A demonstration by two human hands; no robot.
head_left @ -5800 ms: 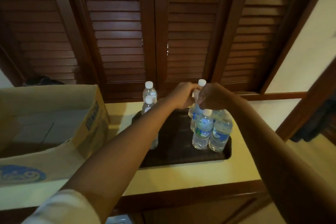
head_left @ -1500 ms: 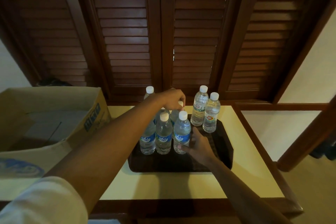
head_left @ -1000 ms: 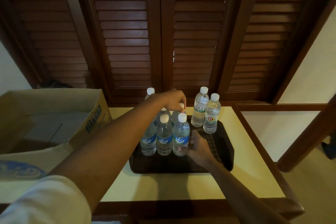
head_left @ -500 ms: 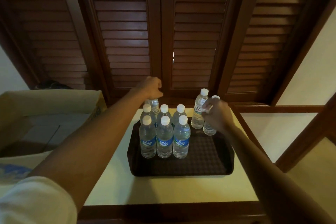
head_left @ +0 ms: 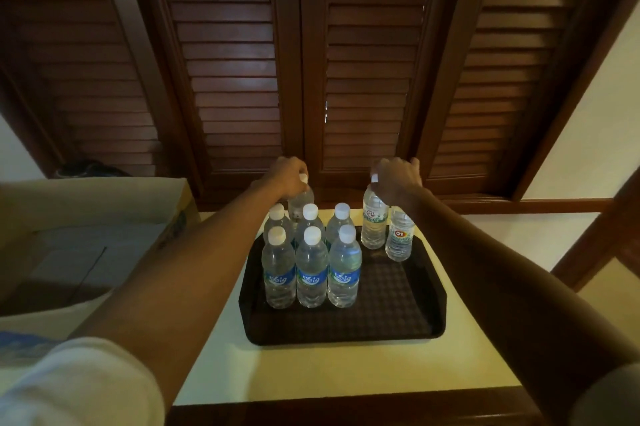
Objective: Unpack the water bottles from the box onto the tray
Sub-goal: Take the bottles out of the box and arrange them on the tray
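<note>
The left hand is curled over the top of a bottle at the back, whose body is mostly hidden behind the six blue-labelled bottles; only its white cap and upper part show past the fingers. Whether that bottle stands on the tray or on the tabletop behind it cannot be told. The right hand closes over the tops of two bottles: the green-labelled bottle, its cap peeking out at the fingers, and the red-labelled bottle, whose cap is fully covered by the palm. How firmly either hand grips is unclear in the dim light. The box lies well to the left of the left hand, cut off by the frame edge, its inside shadowed and hard to read.

The tabletop is pale yellow with a dark wooden edge. The dark tray lies below both hands, with the six bottles in two rows of three nearer the left hand. Behind the hands stand dark wooden louvred shutters; a cream wall lies to the right of the right hand.

Half a second ago the left hand hung closed above the back bottle; now it has dropped onto the cap. The right hand has moved from the red-labelled bottle to cover both tops.
</note>
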